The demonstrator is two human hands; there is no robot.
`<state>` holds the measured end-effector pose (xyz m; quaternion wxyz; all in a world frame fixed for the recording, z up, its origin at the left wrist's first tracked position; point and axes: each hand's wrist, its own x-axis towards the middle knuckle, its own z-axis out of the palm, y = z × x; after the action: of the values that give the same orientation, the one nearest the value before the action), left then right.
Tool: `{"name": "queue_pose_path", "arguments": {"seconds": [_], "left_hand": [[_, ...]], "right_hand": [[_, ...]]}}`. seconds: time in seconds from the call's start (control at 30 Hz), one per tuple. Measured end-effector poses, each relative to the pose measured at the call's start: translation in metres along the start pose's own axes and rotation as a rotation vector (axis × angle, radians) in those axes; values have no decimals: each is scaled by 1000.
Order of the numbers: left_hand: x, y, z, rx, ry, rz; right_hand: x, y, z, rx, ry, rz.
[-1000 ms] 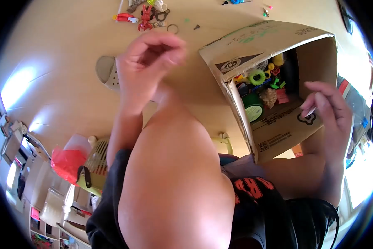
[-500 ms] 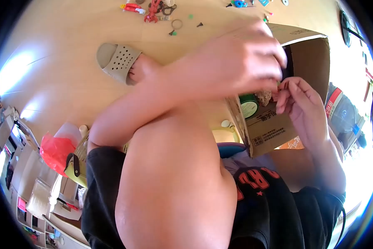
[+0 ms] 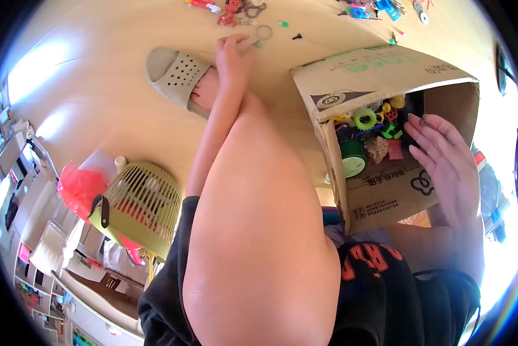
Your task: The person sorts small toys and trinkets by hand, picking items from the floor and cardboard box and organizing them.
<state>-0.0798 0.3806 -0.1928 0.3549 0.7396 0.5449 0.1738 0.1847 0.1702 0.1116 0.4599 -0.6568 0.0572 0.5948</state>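
Note:
My left hand (image 3: 234, 57) reaches down to the floor beyond the sandal (image 3: 175, 75), its fingertips drawn together beside a thin ring (image 3: 263, 33) and a small green piece (image 3: 259, 45). What those fingers hold, if anything, is hidden. At the mouth of an open cardboard box (image 3: 386, 78), my right hand (image 3: 446, 153) has its fingers stretched out and apart, with nothing visible in them. Inside the box lie a green round container (image 3: 353, 160), a lime-green toothed ring (image 3: 364, 119), a tan knobbly lump (image 3: 377, 149), a pink-red piece (image 3: 394, 149) and several small colourful pieces.
Small toys and parts are scattered on the floor: a red figure (image 3: 230, 12), a black screw-like piece (image 3: 297, 36), a blue item (image 3: 390, 8). A green slatted basket (image 3: 146, 196) and red plastic bag (image 3: 80, 187) stand left; a clear bottle (image 3: 492, 190) is right.
My left hand has moved from over the box to the floor at upper left, uncovering the box's contents. My right hand's fingers have gone from pinched to spread.

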Motion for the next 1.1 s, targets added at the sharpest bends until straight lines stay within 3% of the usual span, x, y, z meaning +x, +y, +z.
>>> {"name": "queue_pose_path", "arguments": {"seconds": [0.07,0.17,0.27,0.47,0.7,0.8,0.93,1.03,1.1], "left_hand": [[2,2,3,32,-34,-15],[-2,1,17,60,-73,48],[6,-14,24,70,-94,122],[-2,-6,22,68,-187,85],[0,6,22,247,-331,136],[-4,13,15,168,-323,130],[-11,25,-1,152,-170,223],[-19,29,-13,-143,-44,117],[-21,51,-35,-254,105,293]], "right_hand": [[-3,-4,-6,6,-70,-10],[-6,2,-17,-493,30,-60],[-6,1,-26,-642,38,75],[-18,9,-16,-687,-65,56],[-38,35,-4,-751,-9,28],[-46,60,-9,-776,-9,-62],[-51,84,-12,-753,72,-156],[-57,93,-8,-746,72,-189],[-61,95,4,-633,56,-206]]}}
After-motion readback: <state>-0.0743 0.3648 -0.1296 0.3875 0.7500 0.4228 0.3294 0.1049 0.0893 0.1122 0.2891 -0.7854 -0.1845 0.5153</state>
